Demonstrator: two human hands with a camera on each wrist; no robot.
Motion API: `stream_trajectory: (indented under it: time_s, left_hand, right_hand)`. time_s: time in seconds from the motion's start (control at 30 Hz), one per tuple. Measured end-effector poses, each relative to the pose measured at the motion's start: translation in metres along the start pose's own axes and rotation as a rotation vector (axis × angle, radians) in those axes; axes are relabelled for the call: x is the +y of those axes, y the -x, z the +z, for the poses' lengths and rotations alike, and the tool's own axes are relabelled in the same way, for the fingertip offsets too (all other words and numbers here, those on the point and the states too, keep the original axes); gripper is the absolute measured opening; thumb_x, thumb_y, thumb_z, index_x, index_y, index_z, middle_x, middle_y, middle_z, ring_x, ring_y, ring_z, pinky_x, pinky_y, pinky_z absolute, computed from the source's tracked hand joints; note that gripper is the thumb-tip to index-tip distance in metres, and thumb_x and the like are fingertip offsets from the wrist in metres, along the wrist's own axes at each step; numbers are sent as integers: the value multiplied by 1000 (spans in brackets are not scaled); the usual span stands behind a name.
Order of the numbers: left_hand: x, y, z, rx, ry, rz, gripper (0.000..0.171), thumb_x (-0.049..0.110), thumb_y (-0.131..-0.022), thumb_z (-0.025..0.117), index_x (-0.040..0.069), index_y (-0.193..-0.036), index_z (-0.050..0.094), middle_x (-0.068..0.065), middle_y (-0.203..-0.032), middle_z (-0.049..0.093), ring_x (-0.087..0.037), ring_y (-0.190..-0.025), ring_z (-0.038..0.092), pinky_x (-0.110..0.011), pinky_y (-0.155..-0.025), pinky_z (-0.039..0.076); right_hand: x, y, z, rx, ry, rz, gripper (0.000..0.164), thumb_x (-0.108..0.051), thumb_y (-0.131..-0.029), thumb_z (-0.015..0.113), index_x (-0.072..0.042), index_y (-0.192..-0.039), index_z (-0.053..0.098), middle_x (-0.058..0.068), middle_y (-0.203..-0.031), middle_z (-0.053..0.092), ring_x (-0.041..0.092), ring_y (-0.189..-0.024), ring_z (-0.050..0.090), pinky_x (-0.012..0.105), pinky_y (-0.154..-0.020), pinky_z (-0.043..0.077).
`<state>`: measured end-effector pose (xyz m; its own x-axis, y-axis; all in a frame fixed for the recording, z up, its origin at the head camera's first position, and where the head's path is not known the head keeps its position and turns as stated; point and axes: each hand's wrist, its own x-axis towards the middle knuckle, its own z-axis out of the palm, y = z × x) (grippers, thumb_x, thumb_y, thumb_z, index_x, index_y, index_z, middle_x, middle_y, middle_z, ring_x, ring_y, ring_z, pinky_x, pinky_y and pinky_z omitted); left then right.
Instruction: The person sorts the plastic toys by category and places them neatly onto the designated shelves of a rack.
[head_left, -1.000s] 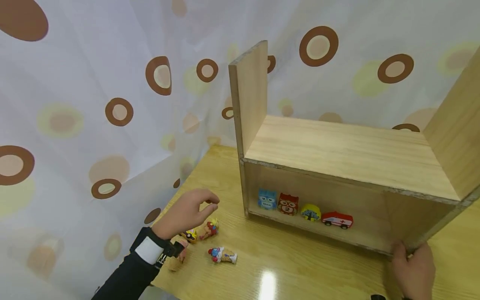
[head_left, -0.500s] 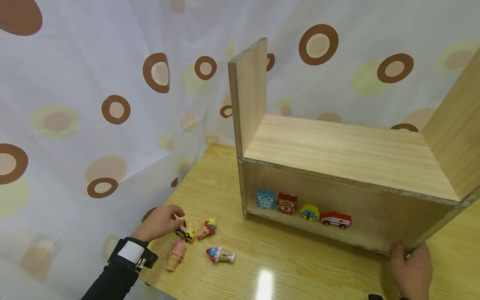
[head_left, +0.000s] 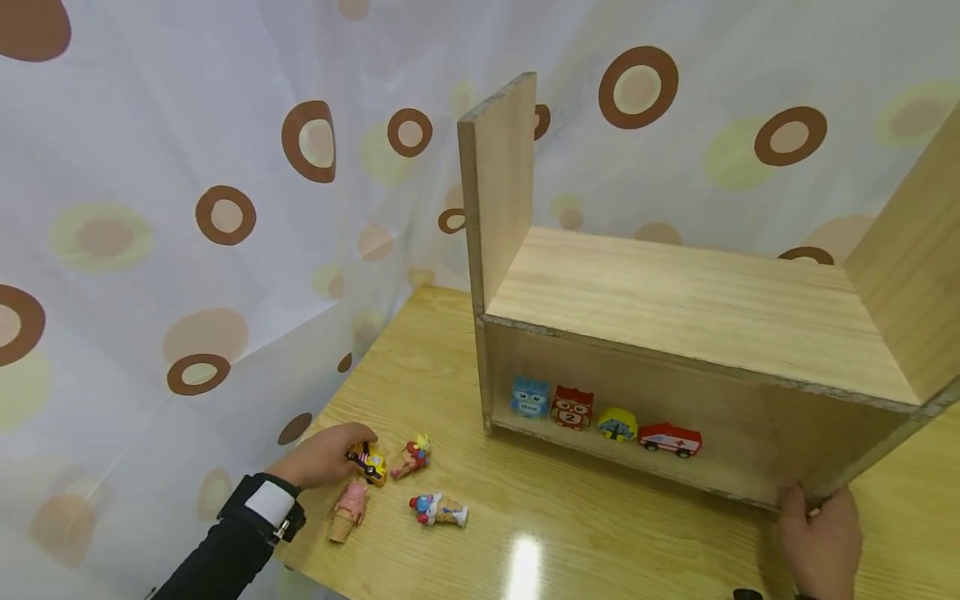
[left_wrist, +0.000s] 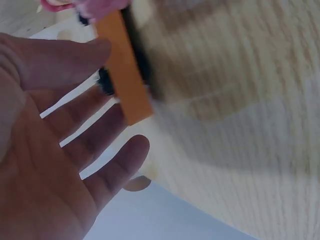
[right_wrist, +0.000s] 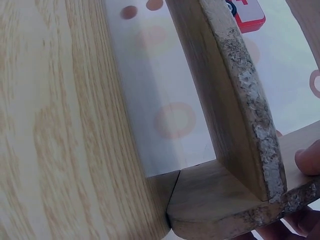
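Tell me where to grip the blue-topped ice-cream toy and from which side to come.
Grip the blue-topped ice-cream toy by its cone, coming from above. It lies on the table touching nothing else there, so thumb and fingers should fit across its long sides. The left hand, at the yellow toy vehicle, is nearer.

Head cam is looking forward and down over table [head_left: 592, 542] and shelf [head_left: 697, 308], left wrist cam is facing left hand [left_wrist: 45, 165] and toy car [left_wrist: 125, 70] close up, frame left, right wrist cam is sitting near shelf, sharing red ambulance [right_wrist: 250, 16], upper right, with head.
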<state>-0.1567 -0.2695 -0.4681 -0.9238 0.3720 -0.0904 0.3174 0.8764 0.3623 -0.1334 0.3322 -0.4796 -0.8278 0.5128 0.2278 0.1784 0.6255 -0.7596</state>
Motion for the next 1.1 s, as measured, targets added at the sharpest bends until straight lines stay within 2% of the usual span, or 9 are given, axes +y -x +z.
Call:
stream_trajectory:
  time_s: [0.03, 0.1, 0.2, 0.53, 0.67, 0.77, 0.87, 0.93, 1.1]
  left_hand:
    - [0, 0, 1, -6, -9, -11, 39, -4, -82, 70, -2, -121, 65, -16, -123, 66, -31, -112, 64, -49, -97, 51]
    - [-1, 0, 3, -10, -17, -40, 40, -3, -83, 70, -1, -122, 65, -16, -126, 64, -31, -114, 63, -48, -98, 51]
    - [-4, -1, 4, -14, -26, -50, 44, -1, -82, 71, 1, -125, 64, -16, -127, 63, -30, -112, 64, -47, -96, 52]
    - [-5, -5, -5, -41, -22, 60, 36, 5, -88, 67, -1, -123, 65, -15, -116, 63, -23, -99, 63, -41, -85, 54]
    - [-2, -2, -5, -32, 2, 7, 36, 7, -86, 70, -1, -121, 67, -9, -107, 56, -15, -88, 54, -28, -75, 48]
    - [-2, -1, -2, 14, 10, -20, 29, 7, -84, 72, 2, -112, 69, -5, -102, 52, -12, -85, 50, -25, -74, 45]
    - [-5, -2, 4, 79, -8, -24, 18, 6, -80, 74, 9, -95, 64, -1, -96, 54, -12, -82, 50, -27, -73, 46]
    - [-7, -3, 9, 114, -21, -41, 19, 6, -79, 75, 13, -89, 60, 1, -90, 57, -11, -79, 51, -29, -73, 47]
    - [-4, -1, 10, 178, -34, -129, 16, 8, -81, 76, 12, -91, 65, 1, -87, 66, -12, -78, 55, -33, -75, 50]
  right_hand:
    - [-1, 0, 1, 1, 2, -1, 43, -15, -96, 48, 14, -127, 48, 32, -109, 54, -8, -73, 38, 18, -62, 30]
    - [-2, 1, 2, 13, 0, -15, 41, -13, -96, 47, 15, -125, 47, 32, -107, 54, 12, -80, 49, 22, -65, 30]
    - [-5, 2, 4, 27, -1, -35, 39, -11, -95, 47, 17, -123, 46, 34, -105, 52, 42, -89, 46, 27, -68, 30]
    - [-9, 1, 3, 36, 0, -47, 38, -10, -96, 46, 18, -122, 45, 36, -107, 51, 50, -97, 48, 40, -73, 31]
    - [-9, 1, 2, 25, -2, -39, 40, -10, -96, 46, 19, -125, 44, 38, -110, 50, 54, -102, 49, 42, -75, 32]
    - [-8, 0, 1, 20, 0, -30, 42, -11, -97, 46, 18, -127, 43, 38, -113, 50, 54, -104, 49, 42, -75, 33]
    - [-6, -1, 0, 4, 7, -15, 43, -12, -97, 45, 18, -129, 42, 38, -115, 50, 52, -104, 50, 38, -73, 33]
    - [-5, -1, 0, -5, 13, -5, 44, -13, -98, 45, 17, -129, 43, 37, -115, 50, 50, -102, 50, 36, -72, 33]
    - [-4, 2, 0, -8, 27, 1, 41, -12, -97, 46, 18, -125, 44, 35, -108, 51, 47, -96, 49, 35, -70, 32]
